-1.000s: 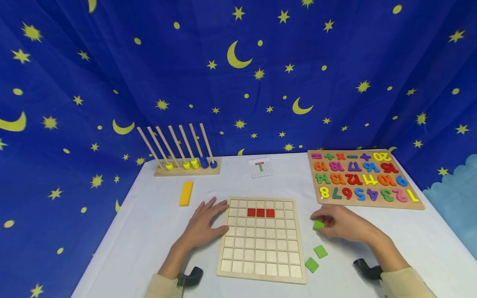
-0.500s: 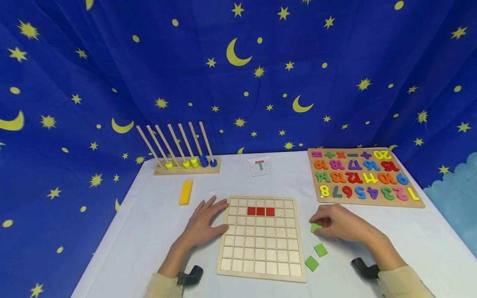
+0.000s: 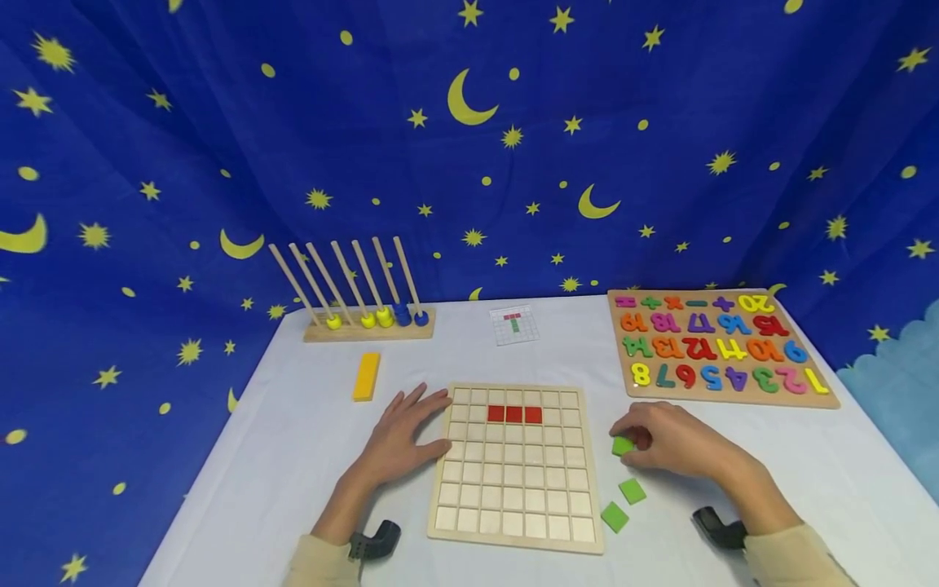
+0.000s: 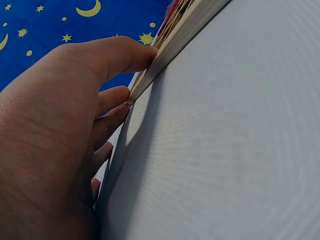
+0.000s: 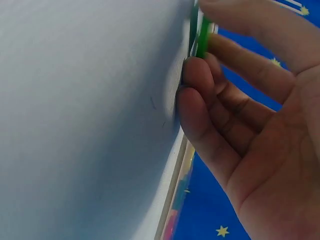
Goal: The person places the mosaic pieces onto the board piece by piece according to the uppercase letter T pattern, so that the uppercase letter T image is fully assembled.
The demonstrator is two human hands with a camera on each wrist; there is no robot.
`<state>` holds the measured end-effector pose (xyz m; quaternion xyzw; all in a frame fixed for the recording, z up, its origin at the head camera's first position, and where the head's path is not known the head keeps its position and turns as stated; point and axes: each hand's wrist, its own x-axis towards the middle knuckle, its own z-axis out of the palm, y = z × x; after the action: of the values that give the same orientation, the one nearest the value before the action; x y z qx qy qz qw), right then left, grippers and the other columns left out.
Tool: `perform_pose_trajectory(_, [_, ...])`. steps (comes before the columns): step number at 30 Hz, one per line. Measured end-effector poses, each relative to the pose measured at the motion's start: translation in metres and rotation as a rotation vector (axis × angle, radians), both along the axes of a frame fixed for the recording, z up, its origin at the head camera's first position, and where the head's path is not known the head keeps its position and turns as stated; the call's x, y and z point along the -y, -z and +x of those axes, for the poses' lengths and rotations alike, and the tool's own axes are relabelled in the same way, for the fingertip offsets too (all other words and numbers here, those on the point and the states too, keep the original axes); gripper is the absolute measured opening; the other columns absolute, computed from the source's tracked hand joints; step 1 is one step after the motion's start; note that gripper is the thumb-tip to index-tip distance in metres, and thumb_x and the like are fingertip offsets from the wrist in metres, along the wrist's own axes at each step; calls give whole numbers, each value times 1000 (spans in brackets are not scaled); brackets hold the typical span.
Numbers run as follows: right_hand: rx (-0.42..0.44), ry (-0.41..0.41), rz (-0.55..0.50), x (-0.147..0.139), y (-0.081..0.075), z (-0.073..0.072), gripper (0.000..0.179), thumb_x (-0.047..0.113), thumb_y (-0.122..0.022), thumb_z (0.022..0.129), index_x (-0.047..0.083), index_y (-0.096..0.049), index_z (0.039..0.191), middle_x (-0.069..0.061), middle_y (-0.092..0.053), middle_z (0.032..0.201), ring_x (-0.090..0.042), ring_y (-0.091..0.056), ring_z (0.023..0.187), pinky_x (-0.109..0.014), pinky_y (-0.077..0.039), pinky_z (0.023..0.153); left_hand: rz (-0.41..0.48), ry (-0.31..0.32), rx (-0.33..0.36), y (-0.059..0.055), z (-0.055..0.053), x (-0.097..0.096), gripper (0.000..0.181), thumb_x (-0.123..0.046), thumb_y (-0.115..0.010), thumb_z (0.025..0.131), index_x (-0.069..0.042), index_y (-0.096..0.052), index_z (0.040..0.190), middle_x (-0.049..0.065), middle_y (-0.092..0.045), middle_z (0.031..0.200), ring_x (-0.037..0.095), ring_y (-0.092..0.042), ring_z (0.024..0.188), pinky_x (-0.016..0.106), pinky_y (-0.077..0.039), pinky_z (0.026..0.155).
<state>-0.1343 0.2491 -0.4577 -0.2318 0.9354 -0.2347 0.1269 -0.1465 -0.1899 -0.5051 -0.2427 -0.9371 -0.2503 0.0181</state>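
Note:
A wooden grid board (image 3: 513,534) lies on the table, with three red tiles (image 3: 514,415) in a row near its far side. My left hand (image 3: 399,436) rests at the board's left edge, fingers spread, thumb and index fingertip touching the frame. To the right of the board, my right hand (image 3: 671,439) pinches a green square tile (image 3: 622,445) between thumb and finger, low over the cloth. That tile's green edge (image 5: 203,37) shows between the fingers in the right wrist view. Two more green tiles (image 3: 632,491) lie flat beside the board's lower right side.
Behind the board lies a small pattern card (image 3: 513,326) with red and green squares. A peg stand (image 3: 367,324) with yellow and blue rings is at back left, near a yellow block (image 3: 367,377). A number puzzle board (image 3: 722,346) occupies the back right.
My right hand has shifted slightly, and the pinched green tile has gone from tilted in the fingers to lower and a little further left. The left hand stays against the board.

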Motion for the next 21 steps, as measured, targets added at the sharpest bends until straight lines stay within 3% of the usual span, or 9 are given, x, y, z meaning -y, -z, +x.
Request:
perform_pose_trajectory(12, [-32, 75, 16, 6, -2, -2, 25, 21, -81, 73, 18, -73, 96, 9, -53, 77, -10, -48, 69, -24, -43, 57, -16, -7, 28, -1, 2, -2, 65, -49, -66, 85, -24, -48, 143, -12, -38, 149, 21, -19, 143, 43, -6, 117])
perform_pose_trajectory(21, [-70, 67, -33, 11, -3, -3, 34, 20, -78, 77, 14, -71, 110, 11, -54, 80, -10, -49, 72, -25, -43, 59, -23, -8, 20, -1, -1, -2, 66, -50, -66, 85, -24, -48, 143, -12, -38, 149, 20, -18, 143, 43, -6, 117])
